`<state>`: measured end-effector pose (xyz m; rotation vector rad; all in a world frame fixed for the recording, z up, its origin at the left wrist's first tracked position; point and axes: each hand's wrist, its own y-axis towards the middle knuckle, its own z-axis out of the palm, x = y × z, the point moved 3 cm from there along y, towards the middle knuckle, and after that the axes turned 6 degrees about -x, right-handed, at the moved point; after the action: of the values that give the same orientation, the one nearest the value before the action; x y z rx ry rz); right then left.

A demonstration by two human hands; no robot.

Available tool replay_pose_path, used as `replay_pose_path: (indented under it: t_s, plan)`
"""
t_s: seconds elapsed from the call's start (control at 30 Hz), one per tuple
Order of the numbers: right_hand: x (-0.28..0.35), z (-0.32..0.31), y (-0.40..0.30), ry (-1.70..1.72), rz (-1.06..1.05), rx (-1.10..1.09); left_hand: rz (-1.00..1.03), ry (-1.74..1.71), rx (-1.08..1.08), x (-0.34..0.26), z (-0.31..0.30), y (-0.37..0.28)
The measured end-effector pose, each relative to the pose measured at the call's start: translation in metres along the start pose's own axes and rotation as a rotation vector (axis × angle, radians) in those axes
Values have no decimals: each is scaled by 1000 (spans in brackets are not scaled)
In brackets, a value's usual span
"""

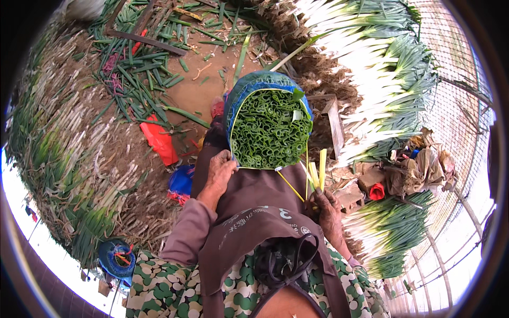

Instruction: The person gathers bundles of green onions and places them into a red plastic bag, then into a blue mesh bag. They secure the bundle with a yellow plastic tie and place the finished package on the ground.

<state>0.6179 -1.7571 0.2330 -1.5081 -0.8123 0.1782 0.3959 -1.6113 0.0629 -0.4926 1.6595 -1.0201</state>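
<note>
A blue mesh bag (pixel 260 81) stands against my brown apron, its round mouth facing me. Tightly packed cut green onion leaves (pixel 270 133) fill it, with their hollow ends showing. My left hand (pixel 220 171) pinches the bag's rim at its lower left. To the lower right of the mouth, my right hand (pixel 327 206) is closed around a yellow drawstring (pixel 292 187) that runs from the rim. Several pale yellow-green leaf pieces (pixel 316 173) stick up from the same hand. The fingertips of that hand are partly hidden.
Long green onions (pixel 381 79) are stacked on the right beside wire netting. More onions (pixel 91 147) cover the ground at left. Cut leaves (pixel 147 71), a metal frame (pixel 147 41) and a red plastic bag (pixel 159 139) lie ahead. A wooden board (pixel 336 127) and bricks (pixel 348 196) are at right.
</note>
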Motion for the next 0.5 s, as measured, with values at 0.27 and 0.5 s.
replay_pose_path:
  t_s: [0.27,0.5]
  plan:
    - [11,-18,-21,204,-118,54,-7,703,361,-20,8,3]
    - [4,-17,-39,48,-10,19,-7,876,377,-54,11,36]
